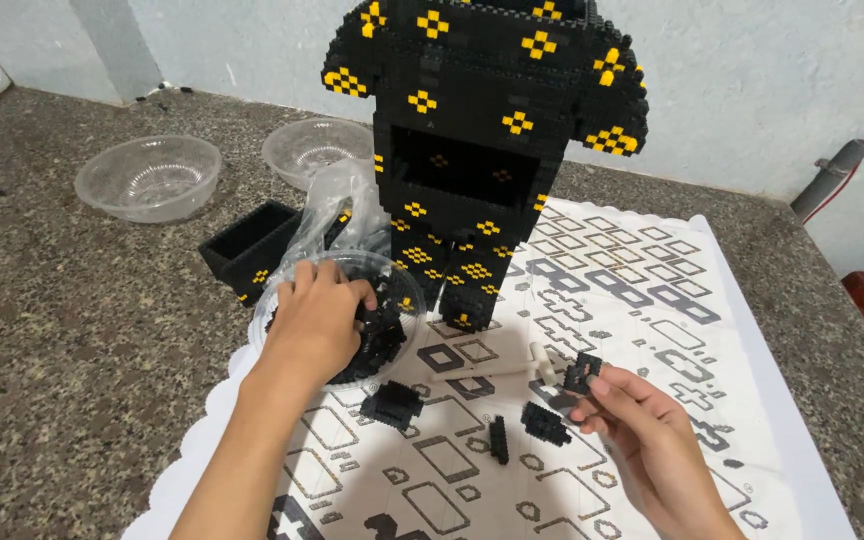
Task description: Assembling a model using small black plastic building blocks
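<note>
left hand [317, 320] palm down, wrist bent, forearm rising from 6 o'clock, fingers curled into the clear plastic bowl [392, 272] of loose black bricks [382, 335]; whether a brick is pinched under the fingertips, cannot tell, since the back of the hand hides them. right hand [642, 425] at 4 o'clock on the mat, palm turned inward, thumb and forefinger closed on a small black brick cluster [582, 372], held just above the patterned white mat [652, 290], remaining fingers loosely bent below it. near that hand, a white separator tool [512, 368] lying flat, and three small black brick pieces [544, 422] resting on the mat between the two hands. at 12 o'clock, standing upright on the mat, a tall black-and-yellow brick figure [482, 120] with an open rectangular hollow in its torso. at 10 o'clock beside the bowl, a black brick box [247, 250] and a crumpled clear bag [337, 205]. farther out at 10 and 11 o'clock, two empty clear bowls [152, 175] on the speckled stone counter [72, 330].
</note>
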